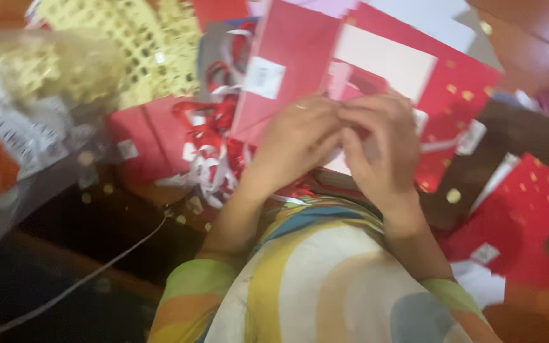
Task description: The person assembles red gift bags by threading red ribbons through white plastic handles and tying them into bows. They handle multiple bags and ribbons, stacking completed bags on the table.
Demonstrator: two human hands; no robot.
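1. far left we see a gold mesh sheet (pixel 128 44) and a crinkly clear bag (pixel 20 127).
2. next is a flat red bag (pixel 150 136) with a curly bunch of red and white ribbon (pixel 211 152) on it.
3. our left hand (pixel 297 140) is curled almost shut. its fingertips pinch the top of the red paper gift bag (pixel 300 57) in the middle of the pile.
4. our right hand (pixel 382 149) touches the left one and is curled the same way, pinching the same spot. it is too blurry to see the small bit we pinch.
5. we think the bag is light, thin and bendy, so it can crease or tear. the stiff top edge is the best place to hold it.
6. on the right lie more red bags with gold dots (pixel 528 209).
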